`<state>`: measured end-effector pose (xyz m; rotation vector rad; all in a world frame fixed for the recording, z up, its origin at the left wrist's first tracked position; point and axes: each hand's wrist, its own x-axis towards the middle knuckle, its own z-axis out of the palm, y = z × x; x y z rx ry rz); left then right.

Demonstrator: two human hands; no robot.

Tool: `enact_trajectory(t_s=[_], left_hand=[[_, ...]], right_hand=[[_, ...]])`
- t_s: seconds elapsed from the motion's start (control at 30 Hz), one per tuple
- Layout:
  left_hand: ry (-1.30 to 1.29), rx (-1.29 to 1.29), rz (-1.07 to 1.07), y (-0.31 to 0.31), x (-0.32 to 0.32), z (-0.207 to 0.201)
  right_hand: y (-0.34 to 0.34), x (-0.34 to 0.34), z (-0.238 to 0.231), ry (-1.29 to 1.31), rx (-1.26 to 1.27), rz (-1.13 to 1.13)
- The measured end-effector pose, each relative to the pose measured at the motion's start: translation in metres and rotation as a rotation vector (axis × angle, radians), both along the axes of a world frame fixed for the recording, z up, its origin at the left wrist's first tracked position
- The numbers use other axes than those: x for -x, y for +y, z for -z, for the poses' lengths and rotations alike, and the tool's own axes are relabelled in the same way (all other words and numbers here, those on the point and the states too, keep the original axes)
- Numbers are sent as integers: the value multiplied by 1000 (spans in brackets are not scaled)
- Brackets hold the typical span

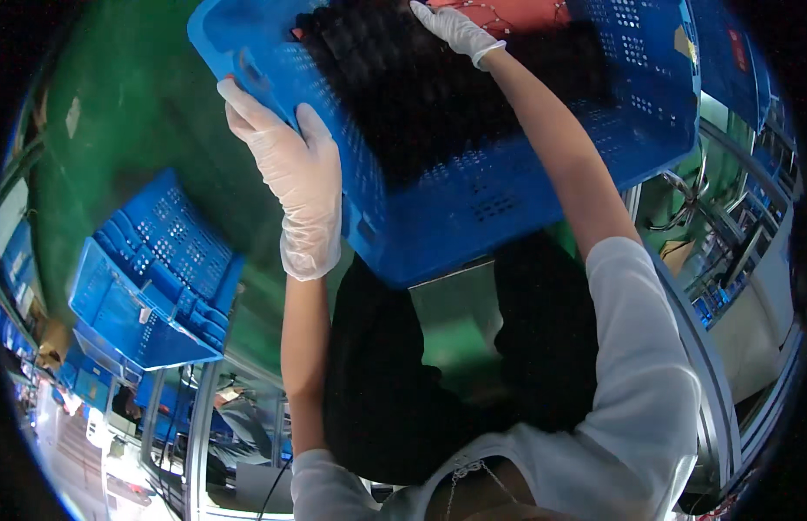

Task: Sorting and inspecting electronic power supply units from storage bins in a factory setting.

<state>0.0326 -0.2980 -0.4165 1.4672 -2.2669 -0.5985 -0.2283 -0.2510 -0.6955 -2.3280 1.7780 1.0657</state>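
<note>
A large blue perforated plastic crate [499,234] stands tilted in front of me. My left hand [295,174], in a white glove, grips its left rim, with the thumb on the inner side and the fingers outside. Dark, ridged black pieces [368,65] lie packed in rows inside the crate. Over them at the far side is a red piece [516,13] with thin cord-like lines on it. My right hand [460,33], also gloved, reaches into the crate over the black pieces beside the red one. The upper picture edge cuts off most of its fingers.
To the left on the green floor [117,130] side stands another blue crate [151,278] with dividers. A metal frame [703,365] runs along my right, with another blue crate [733,56] above it. A person in grey [243,425] is at lower left.
</note>
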Motion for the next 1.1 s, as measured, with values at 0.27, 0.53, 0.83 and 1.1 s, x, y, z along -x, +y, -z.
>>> enact_trajectory(t_s=[0.27, 0.53, 0.83, 1.1], left_hand=[[8, 39, -2, 1, 10, 4], [19, 73, 7, 1, 12, 6], [64, 66, 23, 0, 29, 7], [27, 49, -1, 3, 4, 8]], right_hand=[[12, 19, 41, 176, 453, -214], [0, 27, -45, 478, 253, -491], [-10, 66, 55, -1236, 301, 944], [-9, -3, 82, -493, 173, 518]])
